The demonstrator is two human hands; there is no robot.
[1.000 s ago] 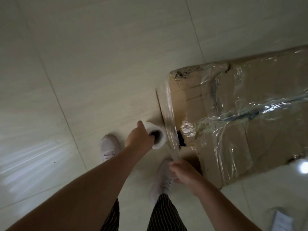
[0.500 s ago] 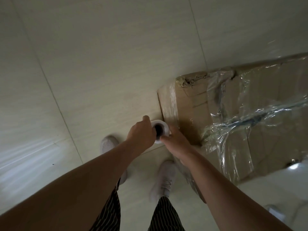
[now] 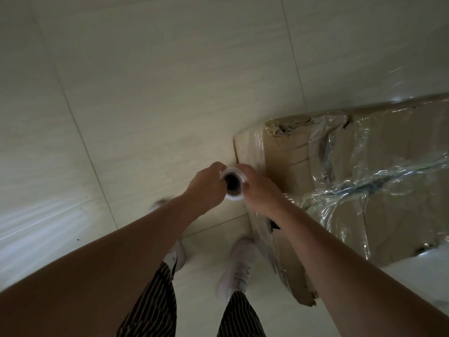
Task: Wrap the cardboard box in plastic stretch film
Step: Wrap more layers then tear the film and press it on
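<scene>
Looking down from the head camera: both hands are on the small white roll of clear stretch film [image 3: 234, 196], which is held end-on with its dark hollow core facing up. The left hand [image 3: 206, 188] curls its fingers round the roll's left side and the right hand [image 3: 260, 190] wraps the right side, so the roll sits clamped between them. It's just beside the near corner of the big brown cardboard box [image 3: 303, 171], which stands on the floor to the right. Glossy wrinkled film [image 3: 364, 186] clings across the top of the box, bunched into a ropey band, and the far corner is torn and frayed. Underneath are smooth pale floor tiles [image 3: 170, 93], white shoes [image 3: 239, 266] and striped trousers [image 3: 150, 300].
</scene>
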